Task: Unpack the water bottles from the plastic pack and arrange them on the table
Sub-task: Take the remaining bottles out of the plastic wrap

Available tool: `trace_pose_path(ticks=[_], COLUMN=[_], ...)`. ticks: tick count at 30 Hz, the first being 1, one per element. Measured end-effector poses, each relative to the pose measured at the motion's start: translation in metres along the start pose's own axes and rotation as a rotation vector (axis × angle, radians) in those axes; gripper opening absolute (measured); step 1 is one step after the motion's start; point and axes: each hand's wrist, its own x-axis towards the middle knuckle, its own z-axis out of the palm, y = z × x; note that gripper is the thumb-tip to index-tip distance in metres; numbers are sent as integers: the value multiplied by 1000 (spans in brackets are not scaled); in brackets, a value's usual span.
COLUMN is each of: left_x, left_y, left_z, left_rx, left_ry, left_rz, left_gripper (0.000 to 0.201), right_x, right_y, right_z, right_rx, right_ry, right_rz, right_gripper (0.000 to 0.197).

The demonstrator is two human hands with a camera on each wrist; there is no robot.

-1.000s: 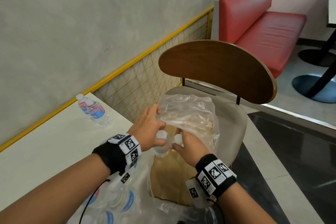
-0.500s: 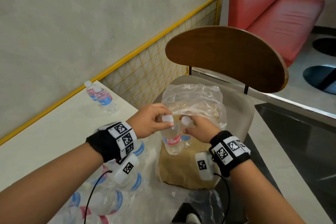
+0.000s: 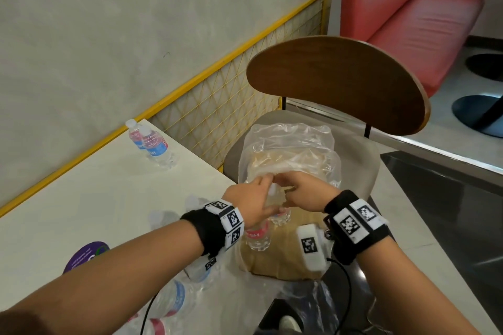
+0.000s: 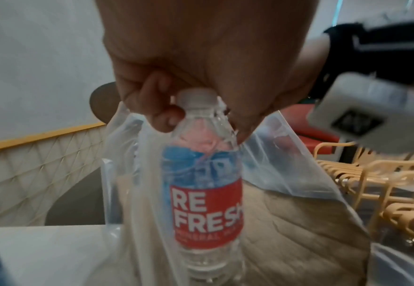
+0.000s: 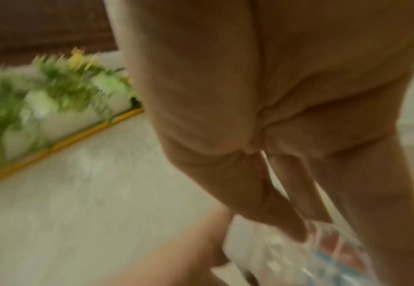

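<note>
- Right now the left hand (image 4: 201, 58) pinches a water bottle (image 4: 206, 193) by the neck, just under the white cap; fingers curled in tight round it, thumb on the opposite side. Bottle hangs upright, red/blue label facing the left wrist cam.
- Head view: same bottle (image 3: 257, 236) sits below the left hand (image 3: 250, 204), over the gap btw table edge and chair, in front of the brown cardboard base of the pack.
- Right hand (image 3: 307, 196) is close beside the left, knuckles nearly touching; fingers bent inward at the clear plastic pack (image 3: 291, 149). A 2nd bottle (image 3: 281, 216) shows just under it, mostly hidden. Can't tell if the right hand grips that bottle or the plastic film.
- Right wrist cam is blurred: right hand (image 5: 274, 135) w/ fingers pointing down and close together, tips near a bottle label; the grip can't be read.
- Plastic pack rests on the chair (image 3: 337, 84) seat, wrap torn open and puffed up.
- Table (image 3: 81, 198): two bottles (image 3: 155, 147) stand upright together near the far corner by the wall.
- More bottles (image 3: 174, 299) lie in loose wrap at the near table edge, under the left forearm.
</note>
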Motion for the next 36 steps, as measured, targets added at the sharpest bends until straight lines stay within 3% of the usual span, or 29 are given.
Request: trace_pose_path(ticks=[2, 6, 8, 10, 12, 13, 14, 16, 18, 21, 23, 27, 31, 36], left_x=[3, 8, 9, 8, 5, 3, 0, -5, -11, -20, -23, -27, -34, -37], left_y=[0, 0, -3, -6, -5, -4, -3, -4, -6, -12, -17, -23, -31, -36], left_z=[-1, -5, -6, -6, -7, -8, -9, -12, -19, -30, -36, -44, -48, -47], left_rx=[66, 113, 82, 78, 99, 108, 117, 125, 107, 35, 0, -33, -40, -25], left_ry=[44, 88, 54, 49, 63, 70, 77, 99, 119, 160, 185, 212, 255, 231], left_rz=[0, 19, 17, 16, 17, 18, 21, 20, 5, -24, -41, -83, -102, -128], left_gripper=[58, 46, 42, 41, 42, 42, 43, 43, 43, 44, 45, 42, 41, 41], right_x=[-6, -20, -32, -38, -29, -21, -15, -6, -4, 9, 21, 35, 41, 46], right_y=[-4, -11, -14, -8, 19, 39, 58, 92, 109, 130, 136, 139, 141, 137], right_z=[-5, -20, -36, -52, -60, -60, -56, -37, -9, 28, 38, 28, 2, -18], right_rx=[36, 45, 347, 659, 651, 528, 368, 209, 259, 235, 172, 361, 443, 604], right_ry=[-105, -138, -143, 34, 361, 474, 496, 312, 90, 55, 126, 313, 474, 497], right_rz=[2, -10, -51, -43, 106, 240, 393, 640, 735, 725, 689, 687, 732, 696], right_gripper=[64, 59, 38, 23, 14, 9, 12, 32, 44, 38, 29, 13, 21, 25])
